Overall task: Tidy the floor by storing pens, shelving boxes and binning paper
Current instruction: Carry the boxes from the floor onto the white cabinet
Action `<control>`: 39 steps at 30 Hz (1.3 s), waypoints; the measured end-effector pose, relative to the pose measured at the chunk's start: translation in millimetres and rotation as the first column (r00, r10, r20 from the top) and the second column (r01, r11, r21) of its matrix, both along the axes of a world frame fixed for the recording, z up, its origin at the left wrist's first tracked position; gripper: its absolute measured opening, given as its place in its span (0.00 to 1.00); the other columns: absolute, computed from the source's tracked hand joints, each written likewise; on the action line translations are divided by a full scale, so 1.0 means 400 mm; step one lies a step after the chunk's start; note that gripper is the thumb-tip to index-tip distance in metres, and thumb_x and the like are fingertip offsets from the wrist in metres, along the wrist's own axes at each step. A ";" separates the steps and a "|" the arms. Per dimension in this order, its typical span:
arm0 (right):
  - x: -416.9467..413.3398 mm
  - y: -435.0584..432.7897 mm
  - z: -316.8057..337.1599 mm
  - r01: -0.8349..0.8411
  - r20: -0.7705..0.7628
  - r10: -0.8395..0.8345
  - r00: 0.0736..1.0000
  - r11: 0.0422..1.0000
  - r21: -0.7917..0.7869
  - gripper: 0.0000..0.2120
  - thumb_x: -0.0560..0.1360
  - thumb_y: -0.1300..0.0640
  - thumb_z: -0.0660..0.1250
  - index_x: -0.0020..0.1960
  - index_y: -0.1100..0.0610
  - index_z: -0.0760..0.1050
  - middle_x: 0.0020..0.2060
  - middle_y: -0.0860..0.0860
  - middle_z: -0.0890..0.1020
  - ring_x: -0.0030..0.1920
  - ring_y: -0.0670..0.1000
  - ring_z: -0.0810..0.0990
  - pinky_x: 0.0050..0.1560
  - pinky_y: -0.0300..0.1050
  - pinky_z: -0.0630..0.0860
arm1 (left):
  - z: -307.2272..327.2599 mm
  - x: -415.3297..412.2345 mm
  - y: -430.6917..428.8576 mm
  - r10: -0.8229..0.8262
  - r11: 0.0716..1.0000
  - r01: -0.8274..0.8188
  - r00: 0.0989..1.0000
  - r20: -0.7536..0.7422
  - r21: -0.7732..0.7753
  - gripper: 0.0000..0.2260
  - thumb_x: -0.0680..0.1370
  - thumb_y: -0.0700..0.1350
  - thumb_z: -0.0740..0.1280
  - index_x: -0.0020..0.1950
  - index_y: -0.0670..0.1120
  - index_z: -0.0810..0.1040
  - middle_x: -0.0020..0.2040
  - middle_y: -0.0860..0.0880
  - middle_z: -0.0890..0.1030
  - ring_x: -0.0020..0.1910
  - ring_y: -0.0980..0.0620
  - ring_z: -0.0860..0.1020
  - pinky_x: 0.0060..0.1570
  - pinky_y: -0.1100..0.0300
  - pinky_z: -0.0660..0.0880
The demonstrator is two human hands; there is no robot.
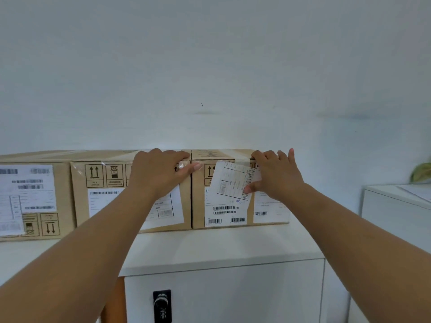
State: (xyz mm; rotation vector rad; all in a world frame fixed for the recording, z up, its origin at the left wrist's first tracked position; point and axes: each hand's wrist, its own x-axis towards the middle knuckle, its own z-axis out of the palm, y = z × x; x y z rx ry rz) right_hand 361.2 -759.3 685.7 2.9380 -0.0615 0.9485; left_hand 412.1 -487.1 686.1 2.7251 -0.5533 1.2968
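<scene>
Three cardboard boxes stand in a row on a white cabinet against the wall. My left hand lies on the upper right corner of the middle box, fingers curled over its top edge, thumb reaching onto the right box. My right hand grips the right box's top edge near its right end, and its thumb presses a half-loose white shipping label. The left box is untouched. No pens or loose paper are in view.
The cabinet door below has a black combination lock. A second white cabinet stands to the right with a sheet of paper on top and something green behind it. A bare white wall rises behind the boxes.
</scene>
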 end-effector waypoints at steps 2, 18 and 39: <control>0.002 0.010 0.007 -0.005 -0.029 0.005 1.000 1.000 -0.021 0.47 0.61 0.28 0.70 0.71 0.50 0.59 0.68 0.54 0.70 0.72 0.63 0.63 0.75 0.64 0.43 | -0.001 -0.001 0.002 -0.011 1.000 0.011 1.000 -0.011 -0.003 0.33 0.73 0.76 0.42 0.64 0.63 0.74 0.57 0.59 0.81 0.55 0.52 0.78 0.51 0.52 0.71; -0.010 0.073 -0.022 0.076 -0.016 -0.075 0.997 0.993 0.093 0.54 0.65 0.30 0.69 0.79 0.51 0.44 0.78 0.57 0.49 0.76 0.67 0.38 0.73 0.68 0.41 | 0.027 -0.039 -0.007 0.020 0.999 -0.008 0.976 -0.218 0.052 0.31 0.76 0.72 0.44 0.67 0.57 0.71 0.64 0.54 0.77 0.62 0.47 0.74 0.61 0.45 0.67; -0.155 0.666 0.007 -0.458 -0.116 0.459 0.881 0.888 0.036 0.36 0.75 0.40 0.63 0.78 0.45 0.51 0.76 0.54 0.58 0.77 0.62 0.51 0.72 0.61 0.60 | -0.059 -0.476 0.562 0.480 0.877 -0.466 0.866 -0.140 0.121 0.30 0.76 0.68 0.52 0.75 0.56 0.62 0.75 0.50 0.66 0.73 0.44 0.63 0.70 0.43 0.62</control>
